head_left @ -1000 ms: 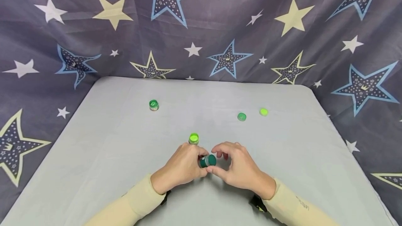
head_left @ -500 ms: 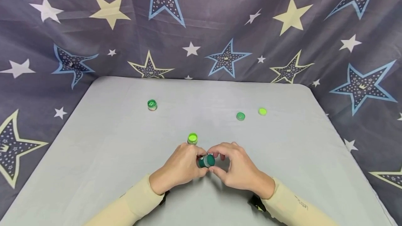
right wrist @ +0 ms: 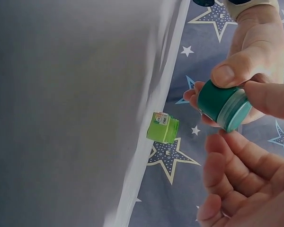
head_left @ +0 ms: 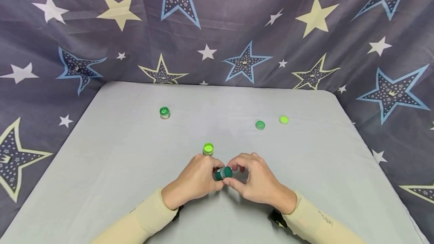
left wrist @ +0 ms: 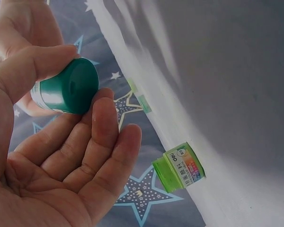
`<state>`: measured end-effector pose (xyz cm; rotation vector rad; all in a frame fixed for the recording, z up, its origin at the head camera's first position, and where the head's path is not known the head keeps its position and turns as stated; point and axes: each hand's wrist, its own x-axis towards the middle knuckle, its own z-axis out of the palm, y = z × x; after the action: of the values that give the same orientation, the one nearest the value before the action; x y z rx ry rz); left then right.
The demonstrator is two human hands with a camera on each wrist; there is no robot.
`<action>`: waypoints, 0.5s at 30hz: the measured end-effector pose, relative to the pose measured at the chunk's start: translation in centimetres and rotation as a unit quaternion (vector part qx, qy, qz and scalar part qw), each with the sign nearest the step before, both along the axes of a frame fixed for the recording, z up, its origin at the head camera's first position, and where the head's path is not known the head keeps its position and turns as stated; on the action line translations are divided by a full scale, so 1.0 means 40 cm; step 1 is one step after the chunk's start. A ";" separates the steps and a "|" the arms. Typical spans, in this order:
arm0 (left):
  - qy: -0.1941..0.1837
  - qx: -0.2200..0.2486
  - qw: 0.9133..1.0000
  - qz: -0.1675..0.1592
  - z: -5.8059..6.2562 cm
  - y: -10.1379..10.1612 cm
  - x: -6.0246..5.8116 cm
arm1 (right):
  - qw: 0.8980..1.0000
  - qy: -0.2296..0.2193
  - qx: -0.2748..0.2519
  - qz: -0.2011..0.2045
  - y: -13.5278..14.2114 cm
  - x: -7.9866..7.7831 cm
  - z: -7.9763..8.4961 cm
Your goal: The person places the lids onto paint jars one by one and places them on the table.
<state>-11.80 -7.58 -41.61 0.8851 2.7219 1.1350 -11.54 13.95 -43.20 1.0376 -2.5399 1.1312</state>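
My left hand [head_left: 199, 177] grips a small dark green paint jar [head_left: 219, 174] above the table, tilted so its lid [head_left: 228, 171] faces my right hand [head_left: 260, 180]. In the right wrist view, the right thumb and index finger pinch the rim of this lid [right wrist: 239, 116], which sits on the jar [right wrist: 213, 100]. The left thumb presses on the jar's side, and its lower fingers are spread in the left wrist view. Just beyond the left hand stands a light green paint jar [head_left: 208, 149] with no lid on, its printed label visible in the left wrist view.
Farther back on the left stands another green paint jar [head_left: 164, 113], its top apparently uncovered. Toward the back right lie a green lid [head_left: 260, 125] and a lime green lid [head_left: 284, 119], apart from each other. A star-patterned cloth [head_left: 217, 29] hangs behind the pale table [head_left: 135, 142].
The right thumb and index finger have drawn slightly closer around the dark green jar's lid. The left hand keeps its grip, and the other jars and lids stay put.
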 end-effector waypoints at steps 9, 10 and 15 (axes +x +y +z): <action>-0.003 -0.001 1.000 0.003 0.000 -0.001 0.001 | 1.000 0.017 0.000 -0.012 -0.003 -0.004 -0.004; -0.003 -0.001 1.000 0.004 0.000 -0.001 0.001 | 1.000 0.019 0.001 -0.014 -0.003 -0.005 -0.004; 0.002 -0.002 1.000 0.004 0.001 0.000 0.001 | 0.999 0.016 0.008 -0.027 -0.005 -0.004 -0.003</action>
<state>-11.77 -7.56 -41.57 0.8757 2.7328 1.1289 -11.70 13.73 -43.32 0.9780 -2.5388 1.0737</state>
